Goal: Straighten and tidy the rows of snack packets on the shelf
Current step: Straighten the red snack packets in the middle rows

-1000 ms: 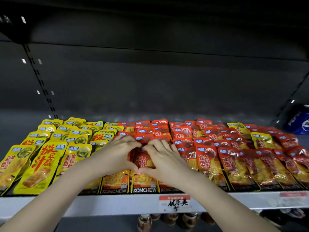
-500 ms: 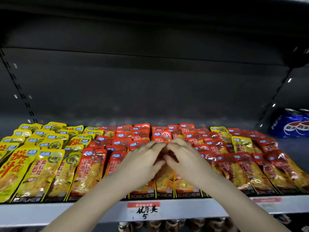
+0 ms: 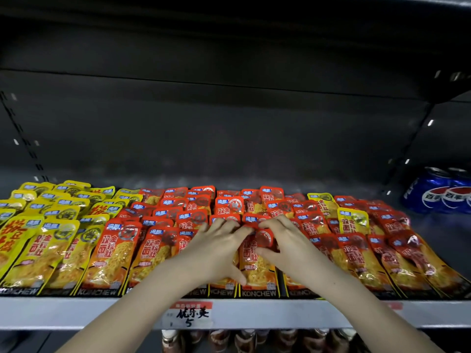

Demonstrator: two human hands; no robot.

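Mid-row alignment step. The red packet (image 3: 257,263), near row, centre of the shelf (image 3: 76,313), is gripped from both sides: left hand (image 3: 216,250) along its left edge, right hand (image 3: 288,248) pinched on its far end. Next, likely: packet to be squared against its neighbours and released. The skewed right-side rows are then to be addressed.
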